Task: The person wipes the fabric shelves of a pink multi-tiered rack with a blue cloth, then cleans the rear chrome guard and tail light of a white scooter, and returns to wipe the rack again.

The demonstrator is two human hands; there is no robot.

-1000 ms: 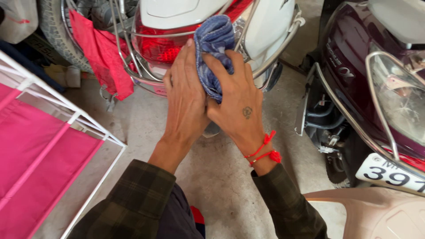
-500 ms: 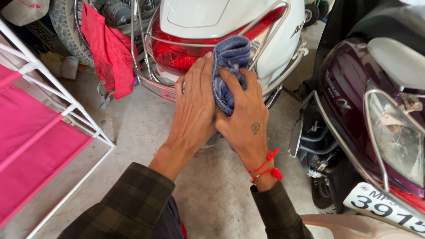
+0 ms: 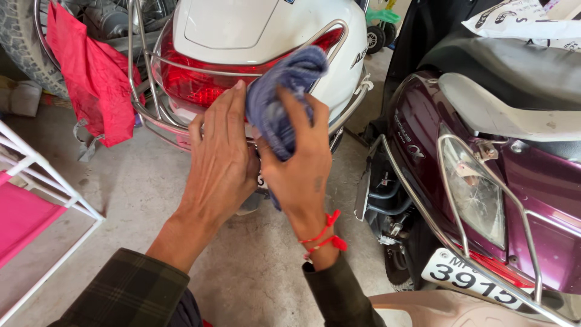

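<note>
the right hand [image 3: 299,169] is clamped on a blue cloth [image 3: 279,100], pressed to the white scooter's [image 3: 254,27] red tail light [image 3: 193,85]. the left hand [image 3: 221,160] lies flat, fingers together, touching the cloth. a maroon scooter [image 3: 484,169] stands right.
</note>
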